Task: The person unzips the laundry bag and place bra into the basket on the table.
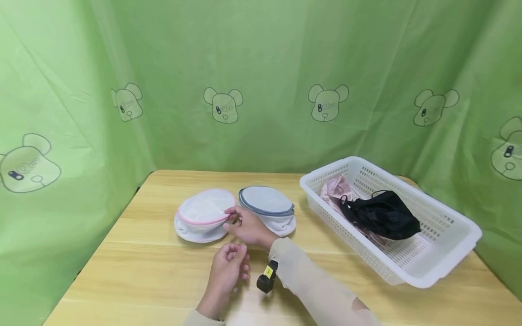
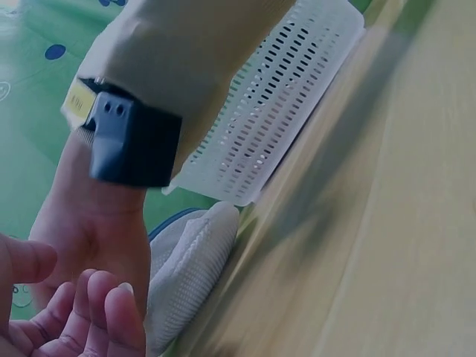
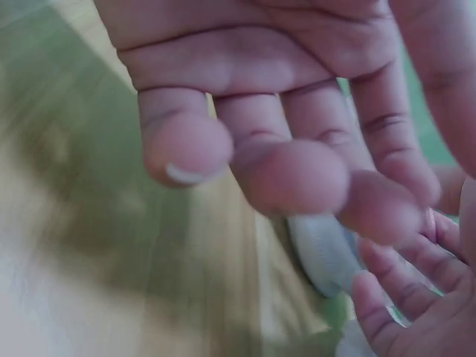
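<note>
Two round white mesh laundry bags stand side by side on the wooden table. The left bag (image 1: 205,208) has pink trim around its top, while the right bag (image 1: 267,201) is edged in grey-blue. My right hand (image 1: 250,228) reaches across to the pink-trimmed bag, its fingertips right at the bag's right rim. In the right wrist view, its loosely bent fingers (image 3: 297,175) are spread apart with nothing between them. Nearer the front, my left hand (image 1: 228,267) hovers below the bags, fingers loosely curled and holding nothing.
A white perforated plastic basket (image 1: 452,222) sits at an angle on the right side of the table (image 1: 155,271). Inside it lie a black fabric piece with straps (image 1: 387,215) and pink satiny cloth (image 1: 336,188). Green curtains (image 1: 269,45) surround the table's back and sides.
</note>
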The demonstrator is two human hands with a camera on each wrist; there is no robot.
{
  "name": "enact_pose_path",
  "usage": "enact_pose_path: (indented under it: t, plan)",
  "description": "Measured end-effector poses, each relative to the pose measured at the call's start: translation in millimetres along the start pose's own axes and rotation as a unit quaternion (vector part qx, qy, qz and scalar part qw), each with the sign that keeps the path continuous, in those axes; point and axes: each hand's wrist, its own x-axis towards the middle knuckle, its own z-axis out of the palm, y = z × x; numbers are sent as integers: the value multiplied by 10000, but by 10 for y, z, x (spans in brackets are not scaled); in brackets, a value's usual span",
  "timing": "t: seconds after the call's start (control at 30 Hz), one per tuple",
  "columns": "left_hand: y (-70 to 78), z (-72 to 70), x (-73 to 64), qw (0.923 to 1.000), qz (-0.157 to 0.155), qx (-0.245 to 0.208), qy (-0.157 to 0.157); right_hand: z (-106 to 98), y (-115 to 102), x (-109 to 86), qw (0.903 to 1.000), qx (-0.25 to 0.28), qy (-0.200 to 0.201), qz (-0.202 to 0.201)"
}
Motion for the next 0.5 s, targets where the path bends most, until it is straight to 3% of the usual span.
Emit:
enact_pose_path:
  t: [0.27,0.5]
  plan:
    - [40,-35,17,9986,100,-244,451,-142,-51,-94,9949,0,897,-464]
    - [43,-44,16,9974,255,-357,579,-242,-46,-287,9926,-128,914,-792]
